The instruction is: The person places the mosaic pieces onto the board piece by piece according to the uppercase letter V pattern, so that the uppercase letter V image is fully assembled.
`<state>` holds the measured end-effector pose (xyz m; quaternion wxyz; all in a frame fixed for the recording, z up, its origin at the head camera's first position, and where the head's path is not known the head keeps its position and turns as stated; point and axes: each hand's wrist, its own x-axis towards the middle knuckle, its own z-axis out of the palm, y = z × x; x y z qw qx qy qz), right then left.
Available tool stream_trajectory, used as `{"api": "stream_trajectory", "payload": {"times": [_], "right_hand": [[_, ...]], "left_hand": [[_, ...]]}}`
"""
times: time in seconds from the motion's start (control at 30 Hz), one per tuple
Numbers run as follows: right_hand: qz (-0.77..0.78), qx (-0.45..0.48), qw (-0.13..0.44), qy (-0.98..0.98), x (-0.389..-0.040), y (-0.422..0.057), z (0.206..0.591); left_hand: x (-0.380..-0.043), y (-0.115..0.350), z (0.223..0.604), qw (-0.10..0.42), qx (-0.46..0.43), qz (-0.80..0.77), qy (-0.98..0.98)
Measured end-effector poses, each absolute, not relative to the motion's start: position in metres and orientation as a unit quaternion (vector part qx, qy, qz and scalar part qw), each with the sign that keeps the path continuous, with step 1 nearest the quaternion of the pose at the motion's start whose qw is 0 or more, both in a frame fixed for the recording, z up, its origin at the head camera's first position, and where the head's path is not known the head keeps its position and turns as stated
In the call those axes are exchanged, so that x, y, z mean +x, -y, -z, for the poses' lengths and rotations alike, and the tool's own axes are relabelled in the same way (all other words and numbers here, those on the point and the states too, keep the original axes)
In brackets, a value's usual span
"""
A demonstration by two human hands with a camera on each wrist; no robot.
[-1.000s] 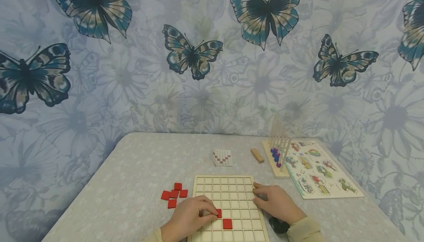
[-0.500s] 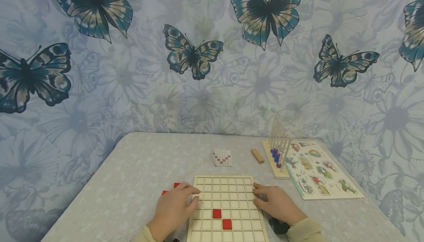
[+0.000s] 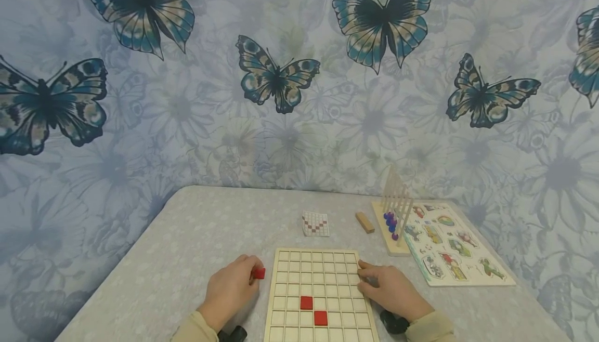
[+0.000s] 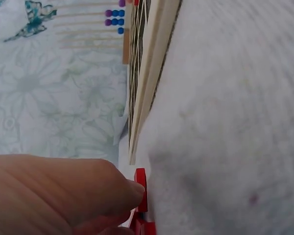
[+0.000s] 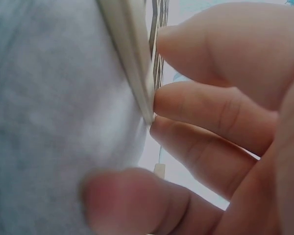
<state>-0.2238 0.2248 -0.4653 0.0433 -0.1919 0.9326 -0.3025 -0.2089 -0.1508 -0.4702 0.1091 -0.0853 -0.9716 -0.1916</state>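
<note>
Head view: the left hand touches a red tile just left of the grid board, whether clamped one cannot tell; the right hand rests spaced fingertips on the board's right edge, presumably for steadiness.
</note>
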Motion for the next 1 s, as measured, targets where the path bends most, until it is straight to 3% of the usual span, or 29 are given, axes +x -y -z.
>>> {"api": "stream_trajectory", "payload": {"times": [1.0], "right_hand": [[0.3,-0.21,0.024,-0.93,-0.2271,-0.2254,0.4696]], "left_hand": [[-0.2147,0.1561,0.4716,0.106,-0.105,0.19,0.97]]}}
